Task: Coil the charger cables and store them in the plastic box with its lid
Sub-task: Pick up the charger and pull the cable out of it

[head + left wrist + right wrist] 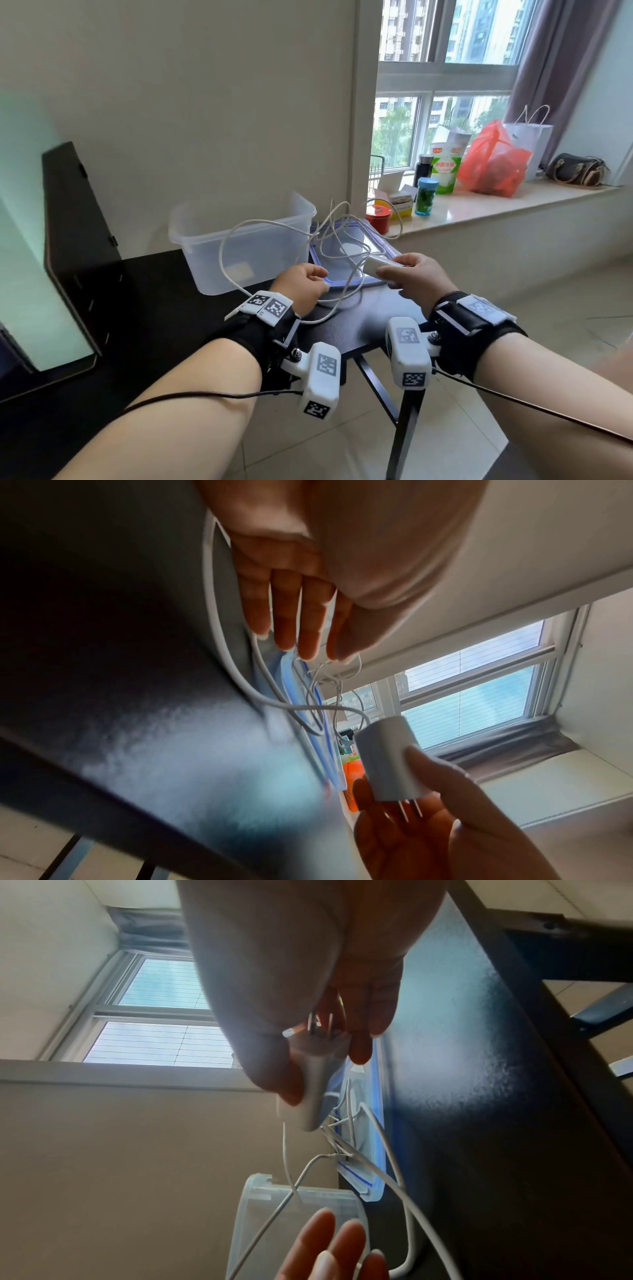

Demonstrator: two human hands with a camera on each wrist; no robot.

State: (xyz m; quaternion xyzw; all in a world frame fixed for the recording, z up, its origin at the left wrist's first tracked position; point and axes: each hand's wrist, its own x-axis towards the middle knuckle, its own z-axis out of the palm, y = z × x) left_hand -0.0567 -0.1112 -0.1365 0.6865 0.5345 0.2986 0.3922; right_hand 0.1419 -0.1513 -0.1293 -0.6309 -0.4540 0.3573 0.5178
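Two hands are up over the near right part of the table, and I start with them. My right hand (416, 274) pinches the white charger plug (383, 264) between thumb and fingers; the wrist view shows its metal prongs pointing back toward my palm, its long axis running roughly left to right. My left hand (303, 286) sits just beside it, to the left. From the head view its fingers look curled near the cable (274, 224), but the wrist view shows them fairly straight with strands passing behind them, so I cannot tell whether it grips anything.

Cable runs away from the plug in loose, tangled loops, forward and to the left, arcing across the front of the clear plastic box (239, 240) and lying over the blue-edged lid (346, 251). The box stands open at the far edge, nearer my left hand; the lid lies flat beside it, ahead of my right. I judge coiling has barely begun.

Everything rests on a black table (171, 308). Beyond it, a windowsill (496, 205) holds bottles and bags.
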